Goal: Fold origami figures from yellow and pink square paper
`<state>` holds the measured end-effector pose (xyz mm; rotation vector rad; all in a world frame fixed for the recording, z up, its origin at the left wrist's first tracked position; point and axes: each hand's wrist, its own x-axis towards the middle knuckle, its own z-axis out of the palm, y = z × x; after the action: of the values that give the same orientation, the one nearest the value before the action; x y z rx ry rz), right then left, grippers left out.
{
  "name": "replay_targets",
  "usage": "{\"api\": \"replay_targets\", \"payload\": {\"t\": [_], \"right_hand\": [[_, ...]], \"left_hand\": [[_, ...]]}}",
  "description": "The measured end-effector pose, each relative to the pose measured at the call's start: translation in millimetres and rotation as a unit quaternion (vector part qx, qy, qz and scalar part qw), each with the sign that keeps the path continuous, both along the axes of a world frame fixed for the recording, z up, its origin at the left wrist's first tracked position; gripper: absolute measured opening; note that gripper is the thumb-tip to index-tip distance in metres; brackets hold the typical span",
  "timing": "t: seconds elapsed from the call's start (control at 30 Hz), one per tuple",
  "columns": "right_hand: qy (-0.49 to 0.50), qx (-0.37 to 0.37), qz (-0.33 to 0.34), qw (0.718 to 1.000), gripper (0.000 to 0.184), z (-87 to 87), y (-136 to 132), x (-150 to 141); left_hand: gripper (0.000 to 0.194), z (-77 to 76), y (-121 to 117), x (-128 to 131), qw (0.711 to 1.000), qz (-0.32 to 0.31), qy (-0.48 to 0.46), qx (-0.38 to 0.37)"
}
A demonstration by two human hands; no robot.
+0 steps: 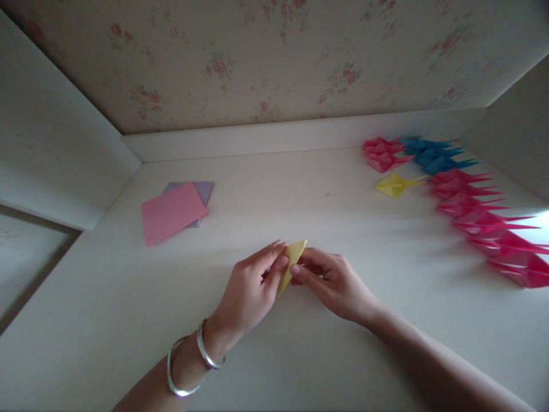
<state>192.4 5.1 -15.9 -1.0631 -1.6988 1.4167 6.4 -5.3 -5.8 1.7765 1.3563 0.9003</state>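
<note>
A small piece of folded yellow paper (292,260) is held upright and slanted between my two hands, above the white tabletop. My left hand (253,286) pinches its left side between thumb and fingers. On the other side, my right hand (328,280) grips the right edge, thumb in front and fingers behind. The fingers partly cover the paper, so its full folded shape is hidden. Two silver bangles circle my left wrist.
Pink paper (171,213) lies over purple paper (206,191) at the left. Along the right stand folded paper figures with pointed ends: a yellow one (394,185), several blue ones (435,155) and several pink ones (484,220). A floral-papered wall (257,63) rises behind the tabletop.
</note>
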Motion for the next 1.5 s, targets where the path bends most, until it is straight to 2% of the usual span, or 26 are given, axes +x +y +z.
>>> {"api": "replay_targets", "payload": {"t": [0.13, 0.23, 0.33, 0.43, 0.5, 0.63, 0.73, 0.8, 0.93, 1.07, 1.2, 1.27, 1.37, 1.43, 1.5], "right_hand": [[0.003, 0.013, -0.009, 1.0, 0.024, -0.6, 2.6, 2.2], [0.032, -0.002, -0.003, 0.999, 0.026, 0.5, 3.6, 3.0], [0.03, 0.0, 0.005, 1.0, 0.023, 3.3, 3.1, 2.2], [-0.001, 0.011, 0.006, 1.0, 0.022, 4.9, 1.3, 1.3], [-0.023, 0.026, 0.0, 0.999, 0.02, 3.7, -0.6, 1.0], [-0.111, 0.145, -0.047, 0.982, 0.014, -1.7, -5.8, -0.6], [-0.164, 0.243, -0.085, 0.952, 0.014, -4.8, -10.5, -2.8], [-0.167, 0.288, -0.111, 0.936, 0.014, -6.1, -12.9, -4.3], [-0.163, 0.316, -0.142, 0.924, 0.016, -7.5, -15.4, -6.8], [-0.165, 0.322, -0.145, 0.921, 0.026, -8.5, -16.0, -7.5], [-0.18, 0.376, -0.157, 0.895, 0.028, -8.3, -14.6, -4.2], [-0.177, 0.413, -0.158, 0.879, 0.029, -7.8, -13.3, -2.5], [-0.171, 0.457, -0.145, 0.861, 0.029, -7.2, -12.0, -1.5], [-0.176, 0.478, -0.126, 0.851, 0.028, -7.0, -12.1, -1.0], [-0.185, 0.492, -0.107, 0.844, 0.027, -6.7, -12.6, 0.1]], "left_hand": [[0.044, 7.3, -2.3, -1.0, 0.995, -0.041, -0.022, -0.093], [0.044, 14.1, -2.3, -1.3, 0.985, -0.076, -0.061, -0.144], [0.043, 18.4, -1.7, -0.9, 0.98, -0.092, -0.082, -0.155], [0.043, 17.4, -1.3, -1.1, 0.979, -0.075, -0.087, -0.17], [0.041, 14.7, -1.5, -1.2, 0.984, -0.061, -0.078, -0.151], [0.038, 8.3, -3.2, 0.2, 0.994, -0.054, -0.039, -0.082], [0.038, 4.2, -5.0, 1.7, 0.994, -0.048, -0.053, -0.086], [0.037, 1.7, -5.9, 2.6, 0.986, -0.045, -0.111, -0.115], [0.043, -3.4, -8.4, 5.5, 0.943, -0.064, -0.266, -0.19], [0.042, -4.2, -14.2, 8.2, 0.938, -0.085, -0.294, -0.166], [0.049, 0.1, -17.4, 8.4, 0.912, -0.123, -0.334, -0.202], [0.043, 0.3, -16.5, 8.5, 0.91, -0.099, -0.349, -0.202], [0.033, -3.0, -13.6, 9.7, 0.927, -0.012, -0.331, -0.178], [0.035, -5.4, -11.8, 10.4, 0.926, 0.032, -0.325, -0.187], [0.037, -6.1, -10.4, 10.6, 0.924, 0.05, -0.323, -0.198]]}}
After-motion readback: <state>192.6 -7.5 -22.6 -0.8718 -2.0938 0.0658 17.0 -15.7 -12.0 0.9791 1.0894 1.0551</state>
